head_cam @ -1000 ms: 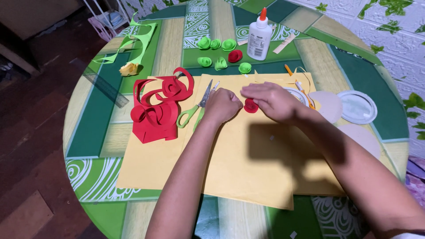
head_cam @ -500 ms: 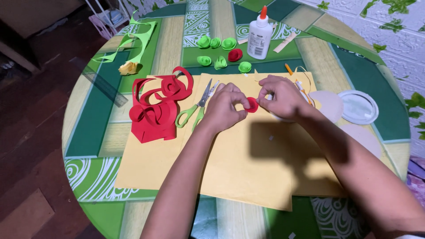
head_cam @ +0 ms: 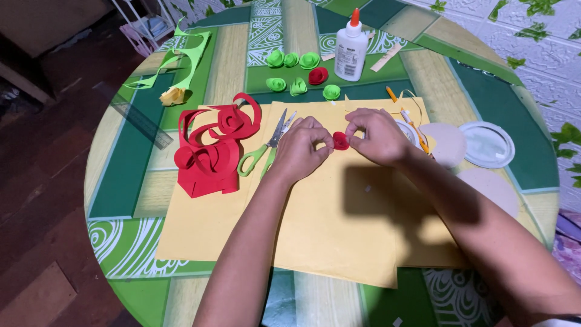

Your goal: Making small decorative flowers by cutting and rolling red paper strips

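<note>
Both hands meet at frame centre, above the yellow paper sheet [head_cam: 315,230]. Left hand [head_cam: 301,148] and right hand [head_cam: 374,134] each pinch the small red paper roll [head_cam: 341,140] from opposite sides, fingertips closed on it. The roll is held just above the sheet, slightly upper-centre of frame.

Left of the left hand: green-handled scissors [head_cam: 266,148] lying flat on the sheet, blades pointing up-frame. Further left: a pile of curled red paper strips [head_cam: 212,148], partly on the sheet.

Upper centre: white glue bottle [head_cam: 351,48] with orange cap, upright on the round green patterned table [head_cam: 127,175]. Beside it a cluster of rolled green paper pieces [head_cam: 293,72] plus one finished red roll [head_cam: 318,75].

Upper left: light green paper offcut [head_cam: 184,54], a crumpled yellow scrap [head_cam: 172,95], a clear ruler [head_cam: 139,118].

Right of the right hand: a clear plastic lid [head_cam: 487,144] and pale round discs [head_cam: 445,142].
</note>
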